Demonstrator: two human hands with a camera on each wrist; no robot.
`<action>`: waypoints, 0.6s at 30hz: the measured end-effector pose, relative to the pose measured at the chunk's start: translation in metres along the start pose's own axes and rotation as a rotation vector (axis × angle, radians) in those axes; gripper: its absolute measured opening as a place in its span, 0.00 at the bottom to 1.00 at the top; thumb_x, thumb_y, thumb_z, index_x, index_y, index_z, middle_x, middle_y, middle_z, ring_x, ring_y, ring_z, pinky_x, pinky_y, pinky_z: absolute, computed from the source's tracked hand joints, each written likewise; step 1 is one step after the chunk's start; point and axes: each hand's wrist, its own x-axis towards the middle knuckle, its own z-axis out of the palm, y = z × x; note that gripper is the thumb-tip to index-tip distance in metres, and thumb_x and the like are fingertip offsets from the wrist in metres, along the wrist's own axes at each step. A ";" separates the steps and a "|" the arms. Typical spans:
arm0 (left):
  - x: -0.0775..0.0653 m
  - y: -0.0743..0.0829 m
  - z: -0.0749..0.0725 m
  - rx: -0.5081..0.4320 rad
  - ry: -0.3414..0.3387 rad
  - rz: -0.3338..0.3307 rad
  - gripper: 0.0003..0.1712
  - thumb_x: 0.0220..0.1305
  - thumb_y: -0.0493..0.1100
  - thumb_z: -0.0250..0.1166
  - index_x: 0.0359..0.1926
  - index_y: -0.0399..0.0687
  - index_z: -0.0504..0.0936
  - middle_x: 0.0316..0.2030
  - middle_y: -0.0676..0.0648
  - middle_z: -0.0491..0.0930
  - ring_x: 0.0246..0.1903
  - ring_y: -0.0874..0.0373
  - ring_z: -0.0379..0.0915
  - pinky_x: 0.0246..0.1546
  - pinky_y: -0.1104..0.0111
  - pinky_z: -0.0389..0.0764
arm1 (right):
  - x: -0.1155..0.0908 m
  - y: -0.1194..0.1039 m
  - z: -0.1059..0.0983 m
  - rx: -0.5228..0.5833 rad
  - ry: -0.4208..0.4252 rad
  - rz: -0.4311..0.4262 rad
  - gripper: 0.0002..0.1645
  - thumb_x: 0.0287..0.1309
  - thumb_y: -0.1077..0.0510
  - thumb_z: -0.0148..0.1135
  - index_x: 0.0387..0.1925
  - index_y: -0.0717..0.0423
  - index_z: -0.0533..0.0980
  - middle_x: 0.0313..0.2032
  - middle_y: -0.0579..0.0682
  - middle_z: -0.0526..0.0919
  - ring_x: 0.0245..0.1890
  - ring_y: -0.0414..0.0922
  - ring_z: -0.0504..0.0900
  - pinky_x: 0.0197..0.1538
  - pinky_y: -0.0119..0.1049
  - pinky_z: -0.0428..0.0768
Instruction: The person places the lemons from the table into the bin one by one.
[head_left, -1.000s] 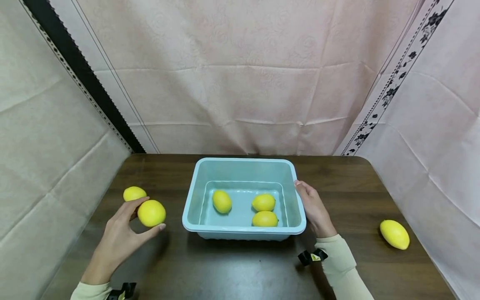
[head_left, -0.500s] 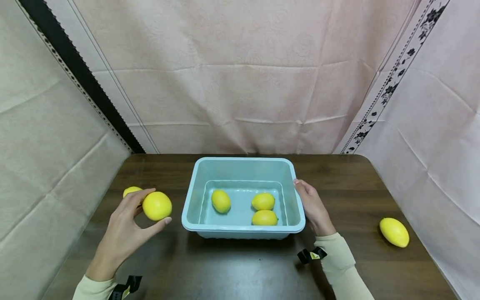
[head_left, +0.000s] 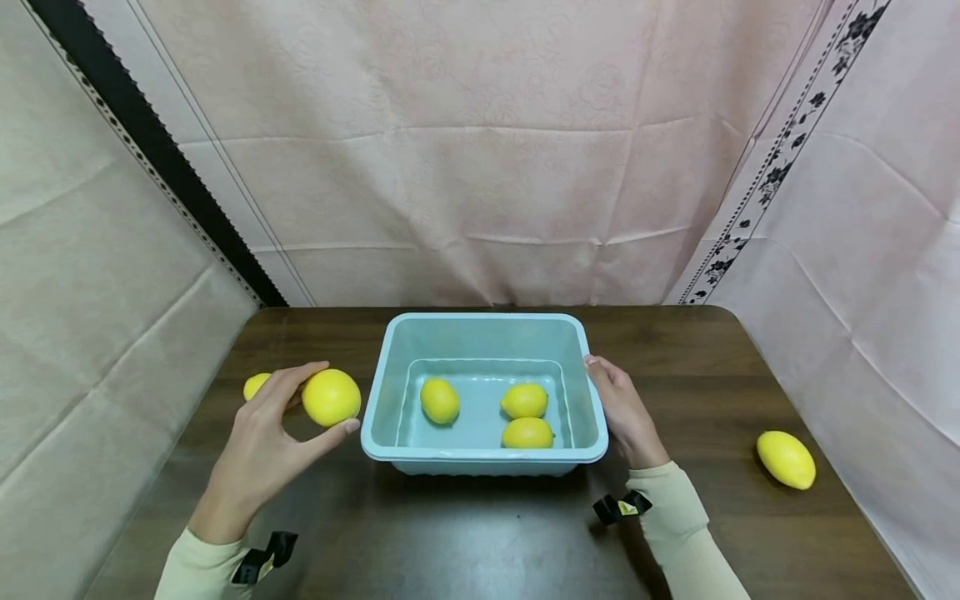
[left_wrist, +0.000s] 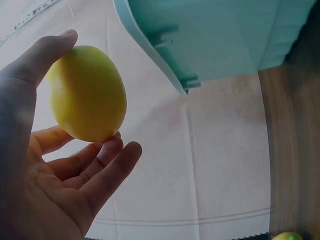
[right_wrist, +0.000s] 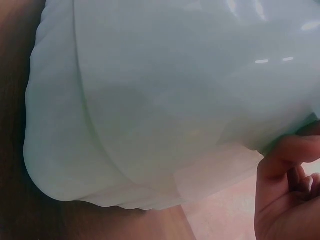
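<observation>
My left hand point(head_left: 258, 458) pinches a yellow lemon point(head_left: 331, 398) between thumb and fingertips, up off the table just left of a light blue plastic basin point(head_left: 483, 456). In the left wrist view the lemon point(left_wrist: 89, 95) fills the space between thumb and fingers, with the basin's underside point(left_wrist: 220, 40) at upper right. My right hand point(head_left: 628, 412) grips the basin's right rim. Inside the basin lie one lemon point(head_left: 439, 400) at left and two at right, a rear lemon point(head_left: 524, 400) and a front lemon point(head_left: 527, 433). Another lemon point(head_left: 256, 385) is partly hidden behind my left hand.
A single lemon point(head_left: 786, 459) lies near the right edge of the dark wooden table point(head_left: 480, 542). Pale cloth point(head_left: 450, 167) hangs behind the table and along both sides.
My left hand has carried the lemon rightward and slightly away from me, closer to the basin. It now covers more of the lemon behind it. My right hand keeps its hold on the rim.
</observation>
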 end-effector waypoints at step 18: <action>0.014 0.016 0.025 0.016 -0.058 0.018 0.47 0.44 0.48 0.89 0.66 0.45 0.79 0.57 0.46 0.80 0.46 0.56 0.76 0.43 0.66 0.79 | 0.000 -0.002 0.001 -0.011 0.011 0.015 0.37 0.83 0.36 0.42 0.73 0.60 0.67 0.58 0.65 0.77 0.50 0.48 0.84 0.46 0.37 0.87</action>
